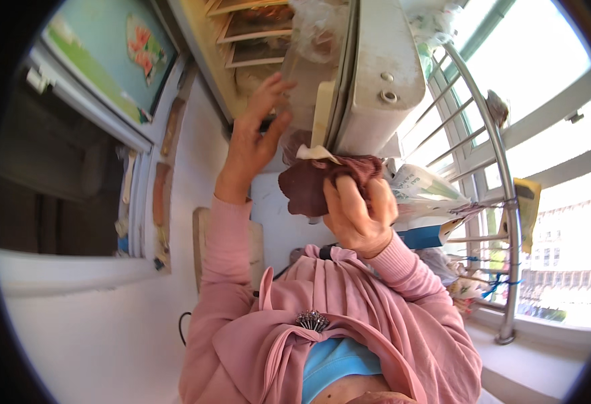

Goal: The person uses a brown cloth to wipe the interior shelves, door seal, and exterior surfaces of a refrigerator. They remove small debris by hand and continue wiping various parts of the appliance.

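My right hand (361,214) is closed around a crumpled maroon cloth (303,187). The cloth rests against or just below the near end of an open refrigerator door (384,76), and a pale strip (317,153) shows along its upper side. Slightly blurred, my left hand (255,136) is raised with fingers apart and nothing in it. It is beside the open refrigerator compartment, whose shelves (255,35) carry things I cannot make out. Clear plastic bags (320,30) bulge from the inner side of the door.
To the right, a curved metal railing (495,126) runs before bright windows, with plastic bags (421,187) and a blue box (424,236) beside it. A window frame (141,202) and a ledge holding a wooden-handled tool (161,194) line the left wall.
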A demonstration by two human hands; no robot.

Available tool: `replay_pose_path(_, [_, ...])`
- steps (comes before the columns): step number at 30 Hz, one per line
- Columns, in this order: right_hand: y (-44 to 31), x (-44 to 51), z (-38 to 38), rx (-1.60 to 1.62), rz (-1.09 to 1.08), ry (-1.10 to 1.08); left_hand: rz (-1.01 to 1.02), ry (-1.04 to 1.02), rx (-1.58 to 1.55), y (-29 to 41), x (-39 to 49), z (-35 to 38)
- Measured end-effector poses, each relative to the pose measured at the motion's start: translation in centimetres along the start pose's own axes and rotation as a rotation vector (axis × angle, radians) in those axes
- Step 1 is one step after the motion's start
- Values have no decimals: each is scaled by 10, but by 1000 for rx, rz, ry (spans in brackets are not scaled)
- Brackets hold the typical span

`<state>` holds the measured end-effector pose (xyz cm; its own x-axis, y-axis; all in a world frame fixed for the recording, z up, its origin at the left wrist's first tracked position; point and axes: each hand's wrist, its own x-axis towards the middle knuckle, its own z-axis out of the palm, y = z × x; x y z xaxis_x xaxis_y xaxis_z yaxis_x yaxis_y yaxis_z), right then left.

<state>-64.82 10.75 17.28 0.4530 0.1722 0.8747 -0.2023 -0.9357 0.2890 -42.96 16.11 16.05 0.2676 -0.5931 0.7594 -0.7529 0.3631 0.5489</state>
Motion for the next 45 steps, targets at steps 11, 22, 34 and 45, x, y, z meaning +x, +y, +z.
replay_pose_path(11, [-59, 51, 52, 1083, 517, -418, -296, 763, -606, 20, -93, -47])
replay_pose_path(22, [-62, 128, 181, 1519, 316, -729, -376, 963, -974, -47, -96, -74])
replay_pose_path(34, [99, 187, 331, 652, -306, -106, -309, 1123, -947, -99, -85, -36])
replay_pose_path(45, [148, 202, 436, 459, -402, -50, -342, 1191, -843, -177, -32, -9])
